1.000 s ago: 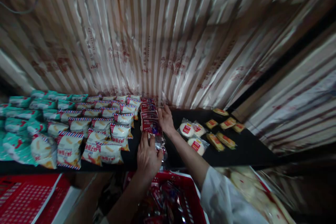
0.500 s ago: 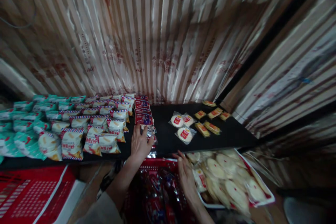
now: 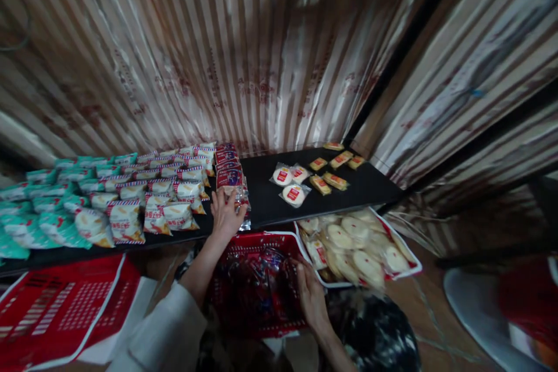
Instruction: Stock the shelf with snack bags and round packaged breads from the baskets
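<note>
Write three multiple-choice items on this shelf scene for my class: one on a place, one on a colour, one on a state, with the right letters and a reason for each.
1. Where is the right hand?
A. in the red basket
B. on the round cakes
C. on the wall

2. What colour are the packets at the shelf's far left?
A. yellow
B. teal
C. black

3. How does the left hand stand?
A. hanging in the air
B. inside the basket
C. resting on the row of dark red packets

Answers: 1 A, its fingers reach among the wrappers there; 2 B, they are teal green; 3 C, its fingers lie on the row's near end.
</note>
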`<state>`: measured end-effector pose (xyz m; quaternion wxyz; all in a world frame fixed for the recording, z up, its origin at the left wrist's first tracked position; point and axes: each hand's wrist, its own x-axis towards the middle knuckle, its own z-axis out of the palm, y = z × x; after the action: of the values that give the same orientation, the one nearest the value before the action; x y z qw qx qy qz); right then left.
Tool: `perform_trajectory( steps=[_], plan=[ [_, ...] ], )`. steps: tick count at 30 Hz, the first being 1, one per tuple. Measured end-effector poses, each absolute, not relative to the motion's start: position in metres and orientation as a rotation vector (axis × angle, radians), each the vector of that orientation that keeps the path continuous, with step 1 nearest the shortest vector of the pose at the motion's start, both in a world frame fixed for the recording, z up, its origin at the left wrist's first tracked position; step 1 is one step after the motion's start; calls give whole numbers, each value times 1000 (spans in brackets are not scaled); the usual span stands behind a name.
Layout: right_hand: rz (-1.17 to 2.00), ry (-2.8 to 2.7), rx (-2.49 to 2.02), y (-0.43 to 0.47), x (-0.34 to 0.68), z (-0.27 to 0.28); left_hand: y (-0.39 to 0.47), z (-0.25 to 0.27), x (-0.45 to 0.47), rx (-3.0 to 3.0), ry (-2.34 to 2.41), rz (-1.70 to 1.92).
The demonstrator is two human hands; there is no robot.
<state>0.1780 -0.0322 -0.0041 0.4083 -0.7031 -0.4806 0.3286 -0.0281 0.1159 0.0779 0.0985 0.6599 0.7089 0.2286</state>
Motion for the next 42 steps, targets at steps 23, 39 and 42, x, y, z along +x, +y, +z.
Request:
perform_trajectory(
  steps=[23, 39, 42],
  plan=[
    [932, -1157, -1802, -34, 168, -33, 128, 73, -36, 2046, 2103, 810],
    [944, -1150, -1843, -39, 170, -49, 124, 79, -30, 2151, 2184, 740],
    [943, -1164, -1832, -39, 171, -51, 124, 80, -30, 2148, 2182, 736]
  ],
)
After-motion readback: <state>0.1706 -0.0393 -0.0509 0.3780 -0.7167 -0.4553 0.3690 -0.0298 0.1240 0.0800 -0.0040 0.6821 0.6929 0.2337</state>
